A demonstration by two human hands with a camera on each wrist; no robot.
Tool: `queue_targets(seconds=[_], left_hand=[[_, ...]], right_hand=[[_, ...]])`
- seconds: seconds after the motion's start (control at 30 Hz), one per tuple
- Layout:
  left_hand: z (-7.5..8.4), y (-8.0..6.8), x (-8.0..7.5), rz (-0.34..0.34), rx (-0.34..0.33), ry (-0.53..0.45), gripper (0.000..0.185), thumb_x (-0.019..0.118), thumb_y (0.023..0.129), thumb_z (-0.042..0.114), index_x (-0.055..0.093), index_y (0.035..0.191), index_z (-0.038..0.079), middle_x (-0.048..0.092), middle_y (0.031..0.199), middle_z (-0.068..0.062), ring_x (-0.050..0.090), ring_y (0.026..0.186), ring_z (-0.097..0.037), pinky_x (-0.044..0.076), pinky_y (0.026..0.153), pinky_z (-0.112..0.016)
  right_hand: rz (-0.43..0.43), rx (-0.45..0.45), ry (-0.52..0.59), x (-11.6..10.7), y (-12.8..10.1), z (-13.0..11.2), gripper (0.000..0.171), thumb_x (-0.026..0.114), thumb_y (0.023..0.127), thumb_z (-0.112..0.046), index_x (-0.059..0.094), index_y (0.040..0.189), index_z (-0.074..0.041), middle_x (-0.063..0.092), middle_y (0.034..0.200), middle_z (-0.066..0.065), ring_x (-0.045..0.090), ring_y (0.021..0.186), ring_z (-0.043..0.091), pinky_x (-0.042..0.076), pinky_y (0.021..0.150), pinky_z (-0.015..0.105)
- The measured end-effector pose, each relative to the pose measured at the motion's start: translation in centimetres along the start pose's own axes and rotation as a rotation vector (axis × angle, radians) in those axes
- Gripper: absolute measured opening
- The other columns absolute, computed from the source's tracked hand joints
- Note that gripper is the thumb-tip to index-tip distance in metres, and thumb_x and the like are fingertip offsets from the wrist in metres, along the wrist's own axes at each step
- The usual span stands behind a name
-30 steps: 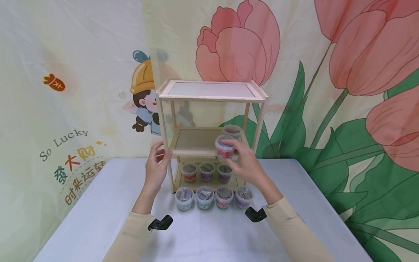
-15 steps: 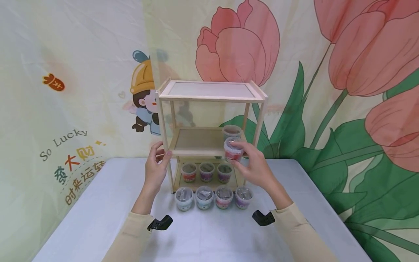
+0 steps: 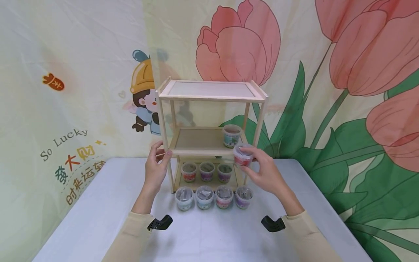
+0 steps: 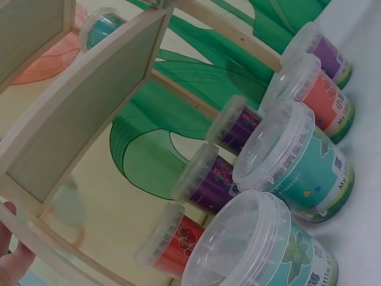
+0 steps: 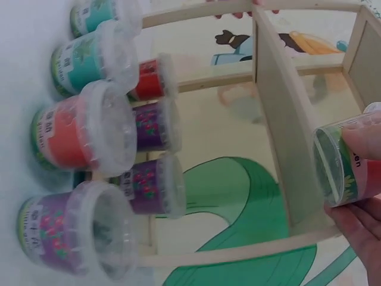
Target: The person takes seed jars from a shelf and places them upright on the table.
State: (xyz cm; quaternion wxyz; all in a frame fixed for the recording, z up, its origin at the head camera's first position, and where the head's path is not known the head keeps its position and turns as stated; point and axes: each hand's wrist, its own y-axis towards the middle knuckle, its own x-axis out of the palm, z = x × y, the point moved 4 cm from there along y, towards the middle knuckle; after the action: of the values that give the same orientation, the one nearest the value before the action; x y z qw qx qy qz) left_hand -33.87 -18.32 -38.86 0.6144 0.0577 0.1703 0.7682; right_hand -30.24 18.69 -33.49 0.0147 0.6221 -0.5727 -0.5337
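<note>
My right hand [image 3: 268, 173] pinches a clear lidded plastic cup with a red label [image 3: 243, 155] between thumb and fingers. It is in front of the right end of the wooden shelf rack's middle board. My left hand [image 3: 156, 165] grips the rack [image 3: 196, 151] at its front left post, level with the middle board. On that board, at the right, a teal-labelled cup [image 3: 232, 136] stands upright. The bottom board carries a red cup [image 3: 189, 173] and two purple cups [image 3: 207, 172]. In the right wrist view the held cup [image 5: 333, 167] shows its clear base.
A row of several lidded cups stands on the white-covered table [image 3: 131, 189] before the rack: two teal [image 3: 184, 199], one pink-red [image 3: 224, 197], one purple [image 3: 243, 197]. The rack's top board [image 3: 211, 90] overhangs the middle one. A printed cloth [image 3: 98, 91] hangs behind.
My right hand has moved right and slightly down with the red-labelled cup, uncovering the teal cup on the middle board. My left hand has stayed on the rack.
</note>
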Motion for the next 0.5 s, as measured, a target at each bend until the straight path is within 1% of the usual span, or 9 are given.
queue_targets(seconds=[0.13, 0.3, 0.37, 0.43, 0.5], left_hand=[[0.0, 0.1, 0.1, -0.003, -0.003, 0.003, 0.054, 0.062, 0.109, 0.032, 0.043, 0.159, 0.026, 0.051, 0.142, -0.017, 0.052, 0.129, -0.032, 0.045, 0.106, -0.054], [0.1, 0.1, 0.2, -0.003, -0.004, 0.001, 0.054, 0.062, 0.109, 0.031, 0.043, 0.159, 0.026, 0.051, 0.143, -0.017, 0.051, 0.130, -0.032, 0.045, 0.107, -0.054], [0.0, 0.1, 0.1, 0.000, -0.003, 0.000, 0.054, 0.062, 0.109, 0.032, 0.043, 0.159, 0.026, 0.051, 0.143, -0.018, 0.051, 0.130, -0.032, 0.045, 0.107, -0.054], [0.0, 0.0, 0.0, 0.002, -0.002, 0.003, 0.054, 0.062, 0.109, 0.033, 0.043, 0.159, 0.026, 0.051, 0.142, -0.018, 0.051, 0.130, -0.033, 0.045, 0.107, -0.054], [-0.1, 0.0, 0.0, 0.002, -0.001, 0.009, 0.054, 0.062, 0.109, 0.035, 0.043, 0.159, 0.026, 0.051, 0.142, -0.018, 0.051, 0.130, -0.033, 0.045, 0.107, -0.055]], right_hand=[[0.016, 0.029, 0.020, -0.5, -1.2, 0.9, 0.063, 0.085, 0.089, -0.001, 0.060, 0.146, -0.013, 0.064, 0.141, 0.011, 0.064, 0.121, 0.026, 0.060, 0.093, 0.048], [0.042, 0.033, 0.003, -1.2, -2.4, 1.8, 0.066, 0.086, 0.086, 0.001, 0.061, 0.145, -0.014, 0.065, 0.138, 0.010, 0.065, 0.119, 0.027, 0.061, 0.091, 0.052], [0.039, 0.043, -0.002, -1.2, -3.0, 2.2, 0.066, 0.087, 0.086, 0.001, 0.061, 0.144, -0.013, 0.066, 0.137, 0.010, 0.065, 0.119, 0.028, 0.061, 0.092, 0.049], [0.030, 0.061, -0.008, -1.2, -3.6, 2.8, 0.066, 0.087, 0.085, 0.001, 0.060, 0.144, -0.013, 0.066, 0.137, 0.011, 0.066, 0.119, 0.028, 0.061, 0.092, 0.042], [0.023, 0.081, -0.005, -1.1, -4.2, 3.4, 0.065, 0.087, 0.085, 0.002, 0.060, 0.143, -0.012, 0.066, 0.136, 0.011, 0.066, 0.119, 0.028, 0.061, 0.093, 0.038]])
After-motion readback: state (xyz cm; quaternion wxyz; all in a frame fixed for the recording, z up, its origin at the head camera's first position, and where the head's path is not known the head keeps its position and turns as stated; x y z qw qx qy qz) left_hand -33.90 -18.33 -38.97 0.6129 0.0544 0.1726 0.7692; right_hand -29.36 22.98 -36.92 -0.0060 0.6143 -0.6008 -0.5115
